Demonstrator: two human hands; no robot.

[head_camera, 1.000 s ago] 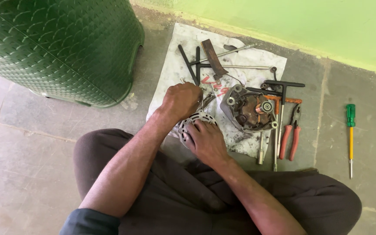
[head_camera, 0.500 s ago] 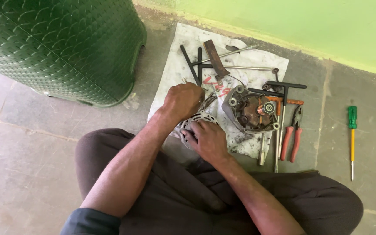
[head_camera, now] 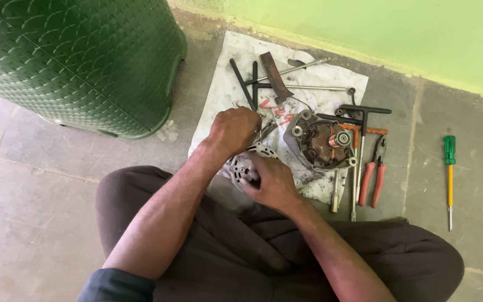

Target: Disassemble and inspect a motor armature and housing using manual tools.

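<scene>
On the floor cloth [head_camera: 219, 106] | my left hand [head_camera: 233, 130] clamped on a small tool, right hand [head_camera: 272, 182] gripping the round metal cover [head_camera: 247, 162] | risk: tool slips, cover rolls into pliers [head_camera: 371, 179].

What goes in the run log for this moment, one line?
left hand: closed on small tool | right hand: grips round metal cover | motor housing: on white cloth | pliers: lying right

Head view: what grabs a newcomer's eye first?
Both hands, centre: the left hand and right hand grip a round metal housing over a white cloth strewn with tools. Beside them to the right lies an opened motor part with a rusty core, then red-handled pliers. A green ribbed bin fills the upper left; a green-handled screwdriver lies alone far right.
</scene>
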